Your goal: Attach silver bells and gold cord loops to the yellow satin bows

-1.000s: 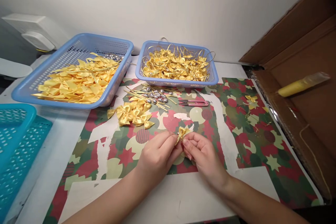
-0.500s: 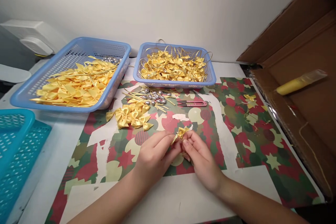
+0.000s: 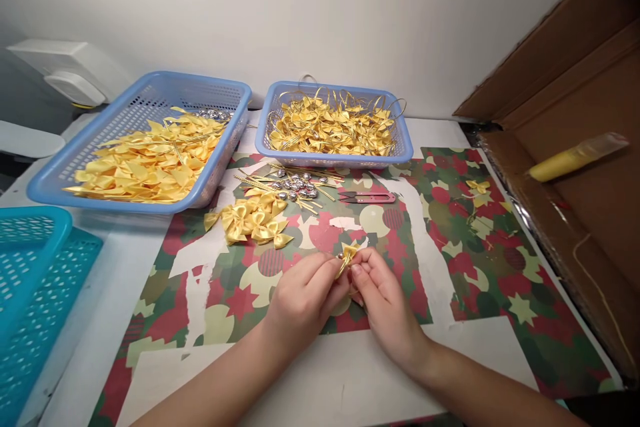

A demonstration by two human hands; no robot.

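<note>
A yellow ribbon bow (image 3: 349,252) with gold cord is pinched between both hands above the patterned paper. My left hand (image 3: 306,290) closes on its left side, where a silver bell (image 3: 341,255) peeks out by the fingertips. From the right, my right hand (image 3: 383,297) holds the bow with thumb and fingers; part of the cord is hidden by the fingers. Beyond the hands lie a pile of loose yellow bows (image 3: 255,219), several silver bells (image 3: 299,185) among short gold cords (image 3: 255,180), and pink thread snips (image 3: 367,197).
A blue basket (image 3: 193,200) of yellow bows stands at the left, another blue basket (image 3: 333,159) of corded bows at the back. Teal baskets (image 3: 65,267) sit at the left edge. A cardboard box (image 3: 575,80) with a yellow tube (image 3: 575,159) bounds the right side.
My left hand has shifted slightly right, and the silver bell now shows beside the bow. The bow has turned a little between the fingers. The camera view has moved slightly.
</note>
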